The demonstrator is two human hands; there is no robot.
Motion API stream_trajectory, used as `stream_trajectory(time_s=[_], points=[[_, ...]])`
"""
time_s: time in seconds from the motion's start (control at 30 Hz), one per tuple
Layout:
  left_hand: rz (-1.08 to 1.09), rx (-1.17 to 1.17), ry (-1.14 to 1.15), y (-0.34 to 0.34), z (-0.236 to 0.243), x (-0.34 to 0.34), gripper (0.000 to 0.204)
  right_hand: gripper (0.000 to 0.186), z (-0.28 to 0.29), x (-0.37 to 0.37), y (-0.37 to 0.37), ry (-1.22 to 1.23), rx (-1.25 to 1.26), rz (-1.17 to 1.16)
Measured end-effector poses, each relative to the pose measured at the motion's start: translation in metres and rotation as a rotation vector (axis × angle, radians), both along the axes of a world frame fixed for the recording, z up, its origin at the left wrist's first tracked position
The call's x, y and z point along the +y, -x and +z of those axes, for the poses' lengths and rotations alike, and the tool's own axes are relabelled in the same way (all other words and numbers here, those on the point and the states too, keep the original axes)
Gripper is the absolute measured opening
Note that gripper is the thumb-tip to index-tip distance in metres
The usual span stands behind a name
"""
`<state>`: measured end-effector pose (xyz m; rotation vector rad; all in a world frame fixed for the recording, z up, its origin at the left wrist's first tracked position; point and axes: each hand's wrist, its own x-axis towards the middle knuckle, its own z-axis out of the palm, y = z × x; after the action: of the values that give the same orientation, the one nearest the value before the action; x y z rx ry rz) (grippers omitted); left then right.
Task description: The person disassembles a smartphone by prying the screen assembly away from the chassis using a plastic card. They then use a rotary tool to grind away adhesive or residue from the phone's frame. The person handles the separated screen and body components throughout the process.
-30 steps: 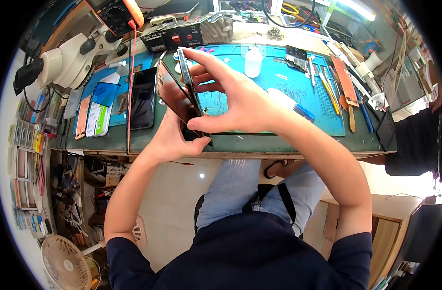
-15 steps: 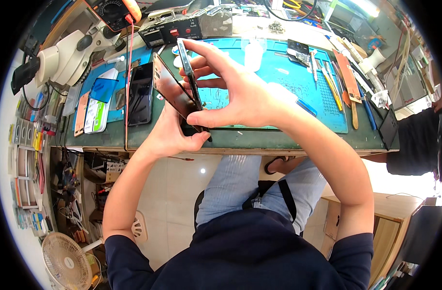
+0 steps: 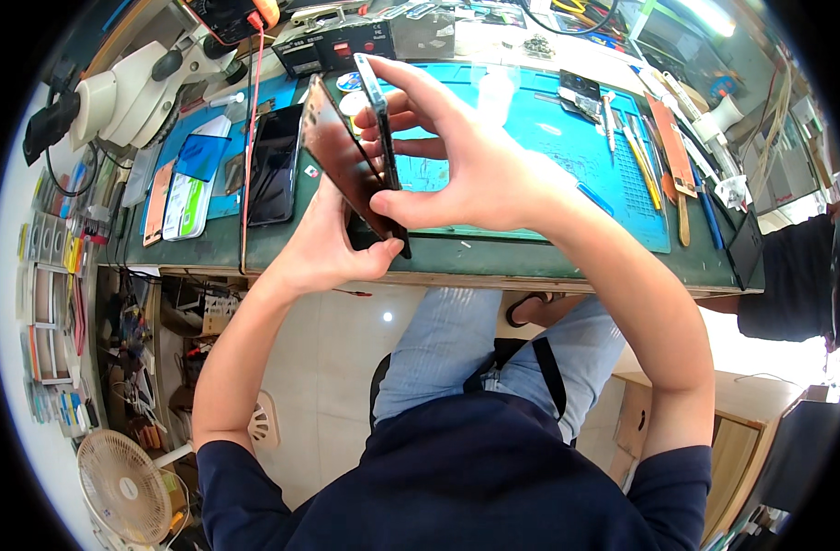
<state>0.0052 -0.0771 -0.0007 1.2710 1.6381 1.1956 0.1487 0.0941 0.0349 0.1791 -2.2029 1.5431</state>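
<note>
Above the front of the bench, I hold a dark, thin phone [image 3: 388, 151] on edge, with a shiny copper-coloured phone back cover [image 3: 340, 147] leaning away from it in a narrow V. The two parts meet or nearly meet at their lower end. My right hand [image 3: 479, 165] grips the phone from the right, thumb on the near edge and fingers spread along the far side. From below, my left hand [image 3: 323, 246] clasps the cover, its thumb at the lower end of both parts. Most of the left fingers are hidden behind the cover.
A blue work mat [image 3: 530, 138] covers the bench middle. Left lie a black phone [image 3: 275, 170] and a microscope [image 3: 130, 96]. A black boxed device [image 3: 332, 48] stands behind. Tweezers, a brush and other tools [image 3: 645, 161] lie right. Someone in dark shorts [image 3: 785, 280] is at far right.
The whole view has shifted a little, with bench and hands slightly higher in it. Both hands keep the same hold, and the gap between phone and cover looks much the same.
</note>
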Motion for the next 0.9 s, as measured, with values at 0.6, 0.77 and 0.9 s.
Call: stream_trajectory(time_s=[0.6, 0.77, 0.9], points=[[0.058, 0.042, -0.072, -0.014, 0.015, -0.004, 0.074, 0.102, -0.001, -0.002, 0.007, -0.005, 0.027, -0.082], [0.098, -0.079, 0.081, -0.023, 0.015, -0.011, 0.075, 0.101, 0.0, -0.004, 0.01, -0.044, 0.021, -0.097], [0.136, -0.045, 0.034, -0.028, 0.007, -0.016, 0.071, 0.101, 0.002, -0.005, 0.013, -0.043, 0.008, -0.139]])
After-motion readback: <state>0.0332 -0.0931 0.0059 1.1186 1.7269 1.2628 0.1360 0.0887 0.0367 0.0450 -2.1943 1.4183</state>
